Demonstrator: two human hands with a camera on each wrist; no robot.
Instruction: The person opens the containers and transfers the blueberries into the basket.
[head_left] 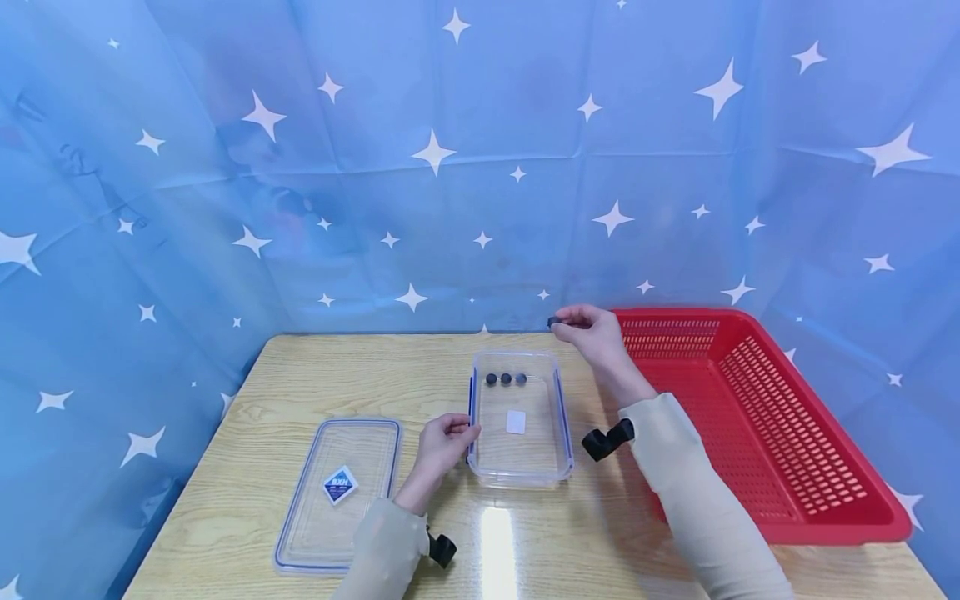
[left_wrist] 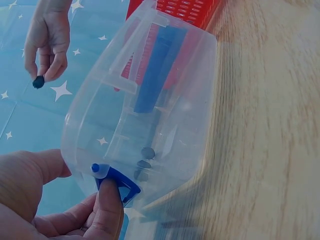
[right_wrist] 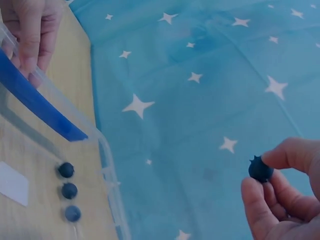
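Between thumb and fingertips, my right hand (head_left: 592,333) pinches a dark blueberry (right_wrist: 260,170) with a small crown on it. That hand is in the air beyond the far right corner of a clear plastic container (head_left: 495,479). Three blueberries (right_wrist: 69,191) lie in a row inside the container, near its far end. A white square label (head_left: 515,422) shows on the container's floor. At the container's left wall, my left hand (head_left: 444,446) pinches the edge by a blue latch (left_wrist: 117,181).
Left of the container, a clear lid (head_left: 360,533) with a blue seal and a BXH sticker (head_left: 341,485) lies on the wooden table (head_left: 225,475). A large red basket (head_left: 832,533) stands at the right. Behind the table hangs a blue curtain (head_left: 510,83) with white stars.
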